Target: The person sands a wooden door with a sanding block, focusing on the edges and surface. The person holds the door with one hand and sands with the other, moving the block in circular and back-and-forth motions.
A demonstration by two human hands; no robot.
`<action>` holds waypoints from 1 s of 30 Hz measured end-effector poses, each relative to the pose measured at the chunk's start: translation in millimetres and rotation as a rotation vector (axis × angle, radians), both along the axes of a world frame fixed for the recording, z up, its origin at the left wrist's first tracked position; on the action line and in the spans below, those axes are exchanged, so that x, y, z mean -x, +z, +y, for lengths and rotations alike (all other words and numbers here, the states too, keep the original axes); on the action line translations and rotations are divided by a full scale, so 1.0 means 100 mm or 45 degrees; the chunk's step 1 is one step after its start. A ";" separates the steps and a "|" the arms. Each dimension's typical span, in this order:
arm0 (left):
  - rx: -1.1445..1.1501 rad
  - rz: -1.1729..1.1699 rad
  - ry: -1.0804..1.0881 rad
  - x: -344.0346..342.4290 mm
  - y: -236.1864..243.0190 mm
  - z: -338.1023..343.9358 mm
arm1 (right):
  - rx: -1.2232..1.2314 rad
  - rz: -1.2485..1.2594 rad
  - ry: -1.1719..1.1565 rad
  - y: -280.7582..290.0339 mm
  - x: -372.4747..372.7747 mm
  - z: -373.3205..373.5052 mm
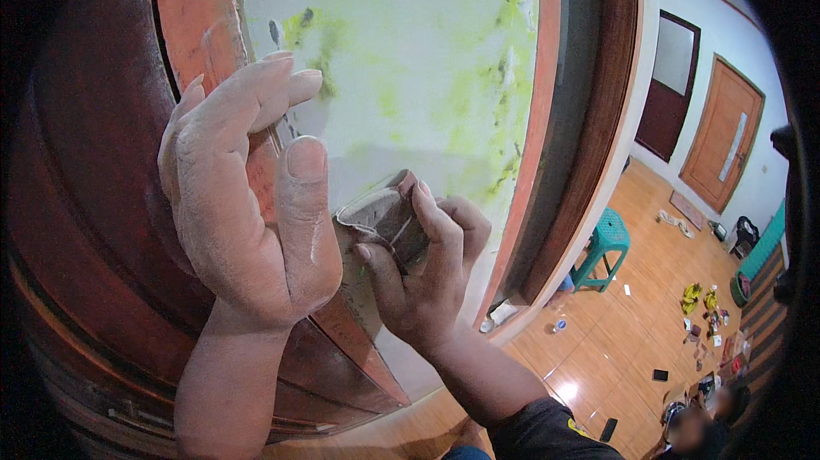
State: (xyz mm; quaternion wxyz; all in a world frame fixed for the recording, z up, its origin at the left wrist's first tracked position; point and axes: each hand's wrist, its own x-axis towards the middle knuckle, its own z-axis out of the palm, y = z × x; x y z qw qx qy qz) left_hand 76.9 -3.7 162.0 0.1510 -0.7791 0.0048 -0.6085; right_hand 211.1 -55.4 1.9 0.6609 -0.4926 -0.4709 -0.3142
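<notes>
My left hand (248, 195), pale with dust, is raised close in front of the door frame. Its fingers are slightly curved and apart from the thumb, with nothing in them. Lower and to the right, my right hand (431, 268) pinches a folded, worn piece of sandpaper (380, 212) between thumb and fingers. The sandpaper is at the wall panel (410, 76), which has whitish filler over patchy lime green and dark scuffs. Whether it presses on the surface, I cannot tell.
A dark red door (85, 169) with an orange frame (201, 16) stands left. Right of the panel is a window frame (589, 118). Beyond, on the tiled floor (589, 340), are a green stool (606, 242), bananas (692, 296), phones (660, 375), scattered items and people (692, 426).
</notes>
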 end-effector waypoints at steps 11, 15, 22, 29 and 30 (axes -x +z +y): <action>-0.097 0.004 0.081 -0.01 0.01 0.01 | 0.111 0.077 -0.070 -0.61 0.23 -0.13; -0.092 0.011 0.070 -0.02 0.00 0.01 | -0.001 -0.055 -0.205 -0.12 0.22 0.07; -0.139 0.049 0.176 0.03 0.00 -0.02 | 0.102 -0.151 -0.298 -0.98 0.35 -0.17; -0.114 0.035 0.053 0.01 0.01 0.02 | 0.203 -0.132 -0.240 -0.35 0.41 0.03; -0.058 0.046 0.020 0.03 0.00 0.01 | 0.049 -0.104 -0.227 -0.20 0.43 0.08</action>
